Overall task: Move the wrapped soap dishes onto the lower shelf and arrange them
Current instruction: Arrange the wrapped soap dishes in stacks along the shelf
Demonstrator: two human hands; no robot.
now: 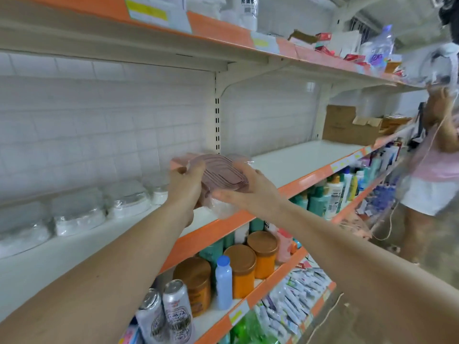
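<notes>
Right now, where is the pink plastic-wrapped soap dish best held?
Probably by its two short ends, one hand from each side, as the left hand and right hand do on the pink plastic-wrapped soap dish: it lies flat, and its loose wrap looks slippery.

White tiled wall (pixel 99 115) behind orange-edged cream shelving (pixel 310 177), grey floor (pixel 372 319).

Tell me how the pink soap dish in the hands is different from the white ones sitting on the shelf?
The pink soap dish is dusty pink; the white soap dishes are white. The pink one is held up between the left hand and right hand, above the shelf's front edge; the white ones rest in a row by the back wall. The pink one is tilted; the white ones lie flat. All are wrapped in clear plastic.
</notes>
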